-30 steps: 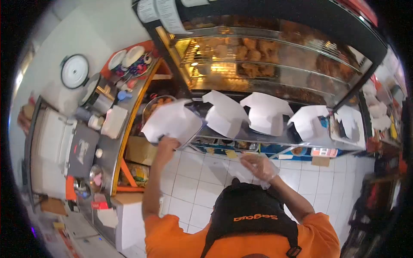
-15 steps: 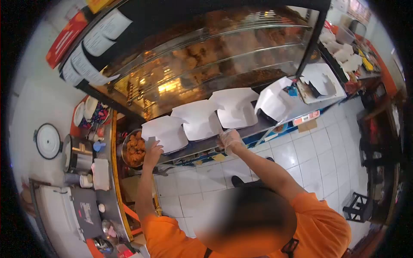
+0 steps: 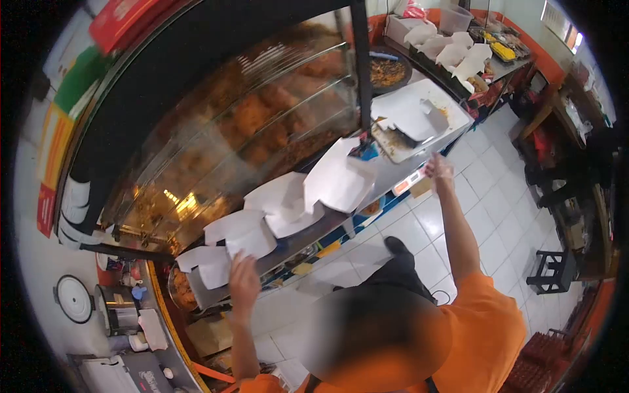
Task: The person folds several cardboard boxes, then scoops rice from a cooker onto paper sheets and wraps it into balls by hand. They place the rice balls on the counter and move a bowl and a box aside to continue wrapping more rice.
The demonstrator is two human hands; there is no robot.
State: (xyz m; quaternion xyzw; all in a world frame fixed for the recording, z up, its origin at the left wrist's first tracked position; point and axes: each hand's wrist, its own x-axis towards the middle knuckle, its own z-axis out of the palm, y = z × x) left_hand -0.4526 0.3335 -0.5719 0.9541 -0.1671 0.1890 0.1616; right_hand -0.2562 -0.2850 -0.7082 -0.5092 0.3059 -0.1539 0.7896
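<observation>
Several opened white cardboard food boxes stand in a slanting row on the narrow counter below the glass display case. My bare left hand (image 3: 244, 278) is at the front of the row, its fingertips by the edge between the leftmost box (image 3: 213, 268) and the second box (image 3: 252, 236). Further right are a third box (image 3: 285, 209) and a fourth box (image 3: 341, 180). My right hand (image 3: 439, 168), in a clear plastic glove, reaches out beside the white tray (image 3: 458, 121). Its fingers look spread, with nothing visible in them. On that tray sits another open white carton (image 3: 419, 121).
The glass display case (image 3: 255, 124) holds fried food on shelves. Fried pieces fill a bowl (image 3: 180, 288) at the left end. Behind the tray is a dark pan (image 3: 388, 72) of food. A black stool (image 3: 552, 272) stands on the tiled floor (image 3: 472, 216) at right.
My right hand has gone from the front of the boxes rightward to the tray. My left hand has shifted along to the leftmost boxes' edge. The view has turned to the right.
</observation>
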